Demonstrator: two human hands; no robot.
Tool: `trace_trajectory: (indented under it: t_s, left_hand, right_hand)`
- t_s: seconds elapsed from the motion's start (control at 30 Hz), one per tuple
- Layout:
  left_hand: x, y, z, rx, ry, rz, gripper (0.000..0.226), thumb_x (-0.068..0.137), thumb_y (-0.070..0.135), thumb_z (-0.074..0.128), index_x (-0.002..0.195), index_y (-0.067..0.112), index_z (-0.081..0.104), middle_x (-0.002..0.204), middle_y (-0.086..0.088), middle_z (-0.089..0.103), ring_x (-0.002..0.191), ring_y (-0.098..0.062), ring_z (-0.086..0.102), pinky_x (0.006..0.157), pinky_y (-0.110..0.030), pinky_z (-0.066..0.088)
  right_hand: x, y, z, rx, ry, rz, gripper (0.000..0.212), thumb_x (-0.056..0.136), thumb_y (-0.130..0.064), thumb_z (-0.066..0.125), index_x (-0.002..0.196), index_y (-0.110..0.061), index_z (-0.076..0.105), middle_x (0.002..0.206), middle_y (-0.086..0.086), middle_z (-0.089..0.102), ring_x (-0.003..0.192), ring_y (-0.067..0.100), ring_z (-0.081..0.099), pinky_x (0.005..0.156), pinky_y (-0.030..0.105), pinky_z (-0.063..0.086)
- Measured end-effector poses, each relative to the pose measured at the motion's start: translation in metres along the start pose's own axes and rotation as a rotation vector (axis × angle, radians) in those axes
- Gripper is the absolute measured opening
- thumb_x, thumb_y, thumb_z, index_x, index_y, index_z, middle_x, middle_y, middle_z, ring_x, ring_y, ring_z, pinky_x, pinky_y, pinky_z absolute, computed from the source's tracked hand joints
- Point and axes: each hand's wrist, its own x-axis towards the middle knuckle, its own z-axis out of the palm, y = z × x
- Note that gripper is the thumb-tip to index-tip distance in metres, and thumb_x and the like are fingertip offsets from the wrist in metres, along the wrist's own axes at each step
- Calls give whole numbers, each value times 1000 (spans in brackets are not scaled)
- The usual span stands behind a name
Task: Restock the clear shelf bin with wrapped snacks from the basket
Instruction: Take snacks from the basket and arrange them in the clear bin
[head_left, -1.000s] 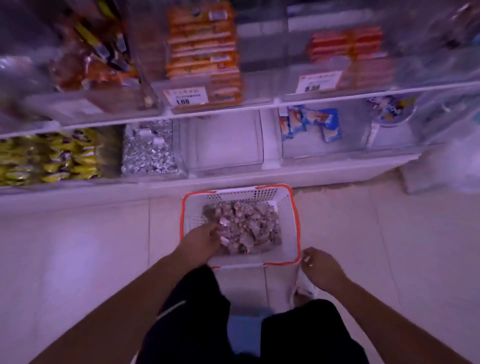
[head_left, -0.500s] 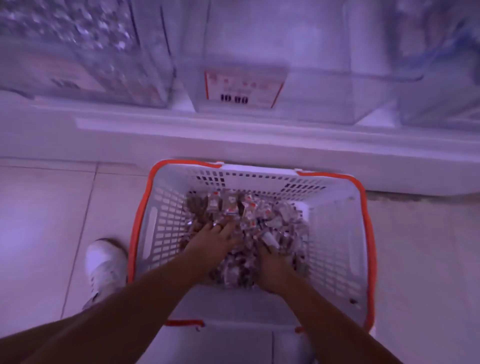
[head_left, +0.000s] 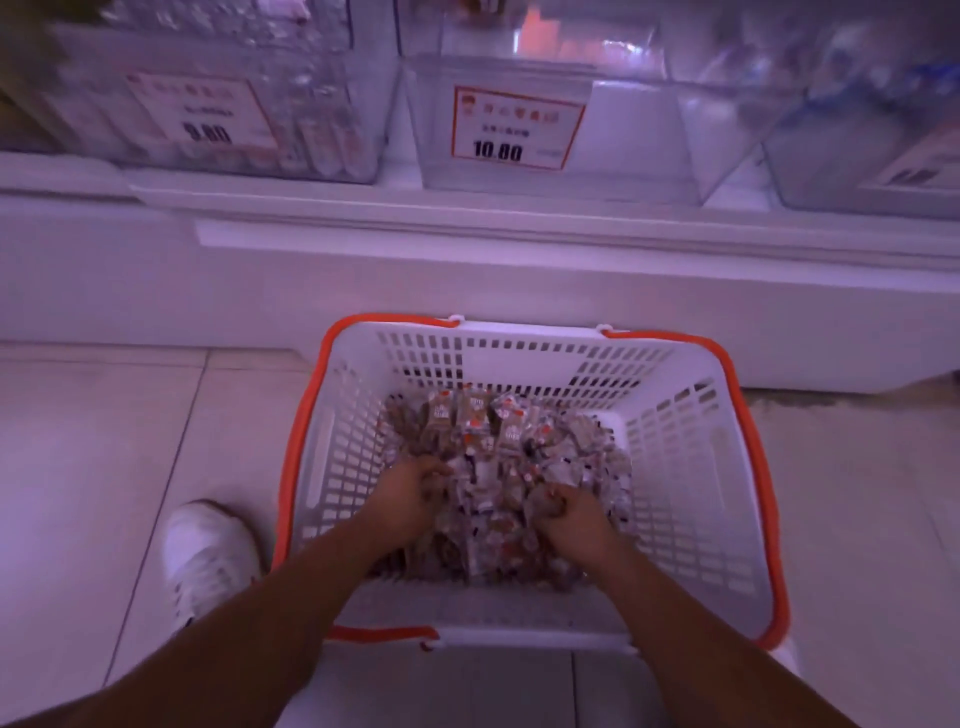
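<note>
At twelve o'clock the clear shelf bin (head_left: 561, 130), tagged 10.00, sits on the bottom shelf. Below it on the floor, the white basket (head_left: 691, 467) holds the wrapped snacks (head_left: 498, 447). Left hand (head_left: 413, 493) and right hand (head_left: 569, 514) each curl closed around a clutch of snacks.

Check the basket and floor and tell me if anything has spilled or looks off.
Nothing stands out. The snacks all lie inside the basket, none on the floor; both hands, left and right, grip handfuls.
</note>
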Motion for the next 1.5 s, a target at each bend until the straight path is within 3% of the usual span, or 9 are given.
trace_trajectory:
  t_s: [0.13, 0.3, 0.4, 0.53, 0.77, 0.87, 1.03, 1.2, 1.5]
  left_hand:
    - [-2, 42, -35, -400, 47, 9, 37, 81, -15, 65, 112, 3, 70, 102, -10, 71, 81, -4, 65, 71, -14, 48]
    - [-29, 121, -107, -581, 129, 76, 29, 87, -8, 66, 114, 3, 69, 112, -19, 71, 84, -16, 65, 82, -33, 58]
    - [-61, 157, -144, -677, 249, 84, 29, 88, -8, 65, 117, -2, 65, 92, -23, 69, 63, -14, 59, 57, -22, 48]
    - [-105, 190, -162, -873, 309, 161, 26, 92, -3, 63, 118, 3, 63, 94, -17, 62, 78, -29, 62, 74, -43, 58]
    - [-133, 225, -141, -1098, 317, 90, 27, 95, 36, 63, 105, 12, 69, 81, -5, 74, 69, -19, 72, 63, -35, 61]
    - [-132, 227, -129, -874, 242, 209, 39, 83, 15, 78, 119, 17, 64, 93, -7, 74, 82, -18, 70, 85, -35, 58]
    - [-102, 213, -121, -845, 275, 212, 40, 83, -8, 71, 114, 18, 68, 92, -10, 76, 80, -16, 67, 77, -32, 53]
    - [-64, 222, -141, -1029, 144, 90, 40, 89, -11, 60, 117, 18, 66, 106, -9, 73, 82, -20, 70, 65, -29, 56]
    - [-62, 232, -139, -1036, 119, 189, 43, 80, -3, 73, 119, 13, 64, 103, -18, 74, 81, -26, 72, 68, -32, 59]
  right_hand:
    - [-15, -40, -26, 276, -41, 77, 10, 83, -9, 75, 92, -7, 74, 85, 9, 74, 69, 15, 66, 58, 21, 49]
    - [-62, -128, -83, 577, -64, 22, 18, 88, 2, 63, 105, 1, 68, 103, 27, 71, 96, 44, 68, 79, 48, 57]
    - [-99, -178, -116, 757, -73, -70, 11, 91, 5, 58, 96, -3, 63, 89, 20, 71, 83, 34, 70, 61, 34, 55]
    - [-143, -223, -129, 911, -6, -183, 14, 90, 4, 61, 103, -1, 62, 85, 14, 71, 67, 22, 68, 57, 31, 53]
    - [-166, -227, -118, 839, 255, -317, 8, 93, 3, 57, 97, 3, 64, 82, 21, 71, 63, 25, 70, 50, 30, 54]
    - [-158, -213, -118, 813, 267, -322, 10, 92, 0, 59, 99, 5, 66, 91, 26, 72, 67, 28, 71, 56, 35, 57]
    - [-126, -205, -131, 772, 131, -281, 12, 97, -11, 57, 104, 0, 57, 83, 16, 64, 67, 20, 68, 61, 45, 61]
    - [-110, -216, -176, 675, 219, -462, 25, 97, -12, 56, 117, -2, 46, 103, 17, 68, 89, 18, 72, 58, 31, 60]
    - [-114, -223, -175, 667, -93, -502, 29, 87, -20, 62, 110, -4, 70, 111, 15, 72, 112, 32, 65, 107, 51, 43]
